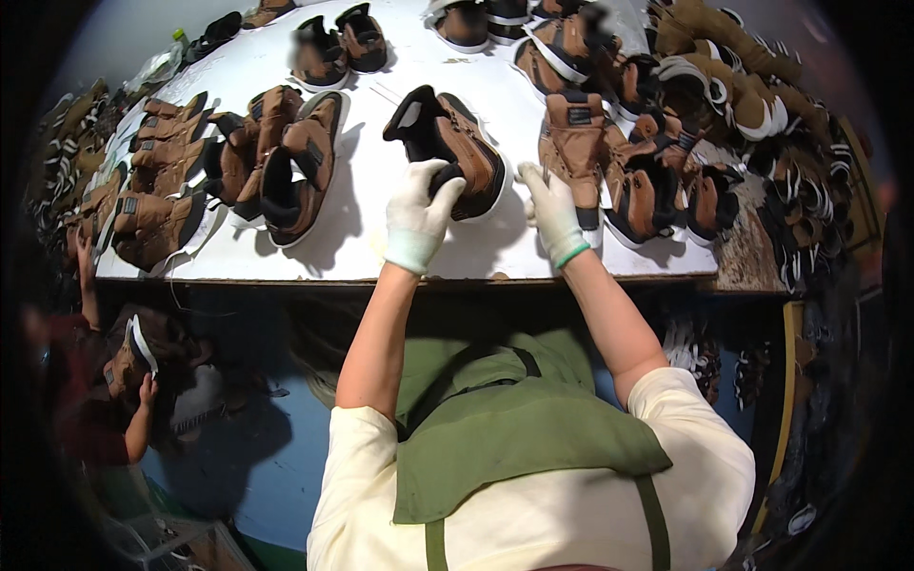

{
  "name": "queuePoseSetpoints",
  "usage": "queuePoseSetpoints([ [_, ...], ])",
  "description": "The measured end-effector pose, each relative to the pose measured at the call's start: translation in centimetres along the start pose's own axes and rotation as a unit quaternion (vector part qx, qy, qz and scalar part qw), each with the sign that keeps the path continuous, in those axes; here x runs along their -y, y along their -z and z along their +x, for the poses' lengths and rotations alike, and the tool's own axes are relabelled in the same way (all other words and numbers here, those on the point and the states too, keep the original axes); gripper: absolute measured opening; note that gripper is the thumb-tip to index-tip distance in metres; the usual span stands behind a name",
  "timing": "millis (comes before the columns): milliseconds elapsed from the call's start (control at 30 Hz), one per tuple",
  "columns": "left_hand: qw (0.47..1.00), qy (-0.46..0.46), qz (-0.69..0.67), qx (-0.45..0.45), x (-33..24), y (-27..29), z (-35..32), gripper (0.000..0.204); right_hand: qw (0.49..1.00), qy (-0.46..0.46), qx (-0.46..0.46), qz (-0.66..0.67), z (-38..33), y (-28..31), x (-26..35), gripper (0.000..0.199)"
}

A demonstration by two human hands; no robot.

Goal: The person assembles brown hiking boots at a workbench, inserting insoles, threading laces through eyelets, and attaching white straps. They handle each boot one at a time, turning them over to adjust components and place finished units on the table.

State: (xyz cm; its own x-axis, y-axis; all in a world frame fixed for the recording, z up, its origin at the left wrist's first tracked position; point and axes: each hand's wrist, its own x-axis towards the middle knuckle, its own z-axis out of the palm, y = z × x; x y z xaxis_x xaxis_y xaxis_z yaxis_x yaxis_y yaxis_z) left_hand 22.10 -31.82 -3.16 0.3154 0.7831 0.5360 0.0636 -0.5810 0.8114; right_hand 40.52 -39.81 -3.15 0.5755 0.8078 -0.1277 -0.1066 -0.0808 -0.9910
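Left hand [419, 217] was clamped on brown shoe [471, 162], right hand [554, 214] sat apart from shoe, finger gap indeterminate, white bench [347, 246] lay beneath.

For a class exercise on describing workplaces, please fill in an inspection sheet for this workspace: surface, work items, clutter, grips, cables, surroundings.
Surface: white table, with a worn brown patch at its right end.
Work items: brown-and-black middle shoe, between the two grips.
Clutter: more shoes grouped left and right; piled footwear at far right; clear plastic at upper left.
Grips: gloved left grip holds the middle shoe's near end; gloved right grip holds nothing visible, close to the right group, contact unclear.
Cables: nothing seen that is clearly a cable.
Surroundings: blue floor; at lower left, a co-worker's hand holds another shoe.
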Motion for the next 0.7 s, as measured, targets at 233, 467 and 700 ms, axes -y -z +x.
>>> queuePoseSetpoints([
  [233, 0.975, 0.107, -0.194, -0.004, -1.5, 3.8, -1.5, 0.024, 0.992, 0.004, 0.098, 0.084, -3.5, -2.3, 2.8, 0.036],
  [467, 0.937, 0.154, -0.313, -0.022, -0.7, 4.5, -3.6, 0.027, 0.984, -0.036, 0.136, 0.113, -2.9, -3.7, 3.4, 0.025],
  [700, 0.887, 0.198, -0.418, -0.003, 0.7, 4.6, -4.7, 0.038, 0.973, -0.005, 0.134, 0.186, -2.2, -3.3, 1.6, 0.015],
])
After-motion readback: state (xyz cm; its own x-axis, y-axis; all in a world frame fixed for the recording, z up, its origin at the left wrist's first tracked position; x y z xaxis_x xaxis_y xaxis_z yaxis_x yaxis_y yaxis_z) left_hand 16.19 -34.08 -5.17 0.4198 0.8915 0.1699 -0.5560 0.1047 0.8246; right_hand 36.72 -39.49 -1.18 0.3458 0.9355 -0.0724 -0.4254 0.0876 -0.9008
